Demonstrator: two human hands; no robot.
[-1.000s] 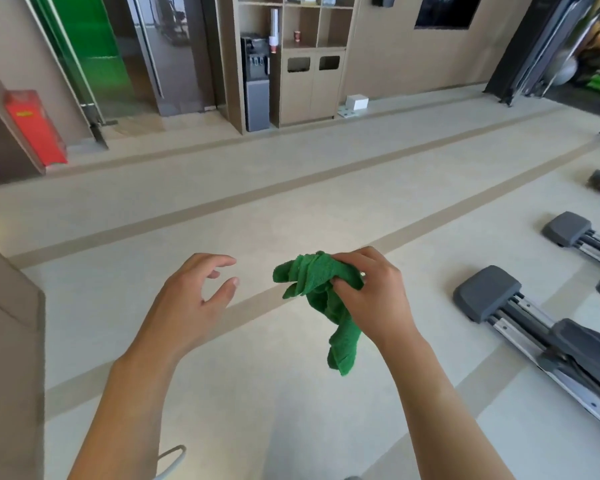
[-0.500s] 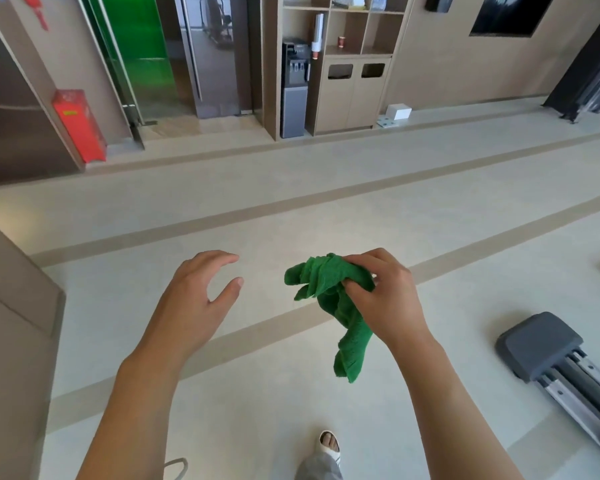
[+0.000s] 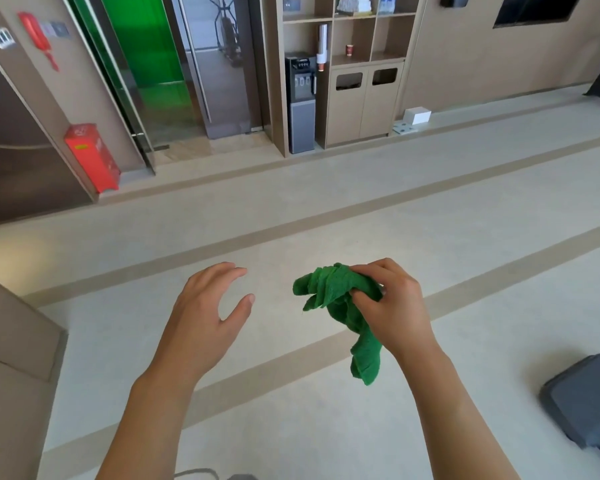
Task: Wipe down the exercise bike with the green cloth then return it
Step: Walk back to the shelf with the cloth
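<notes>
The right hand (image 3: 392,306) covers the gathered part of the green cloth (image 3: 340,306), so the grip inside the fist can't be read. A grey machine base (image 3: 582,400) is cut off at the right edge. Something grey at the bottom edge (image 3: 219,475) is too cropped to identify. Shelf items (image 3: 354,3) are sliced by the top edge.

One head-worn wide-angle cam, looking fwd and down from standing height. Both hands close in the lower frame, left hand (image 3: 205,306) and right hand (image 3: 392,303); floor (image 3: 326,216) fills the middle, shelf unit (image 3: 357,71) far at the back wall.
</notes>
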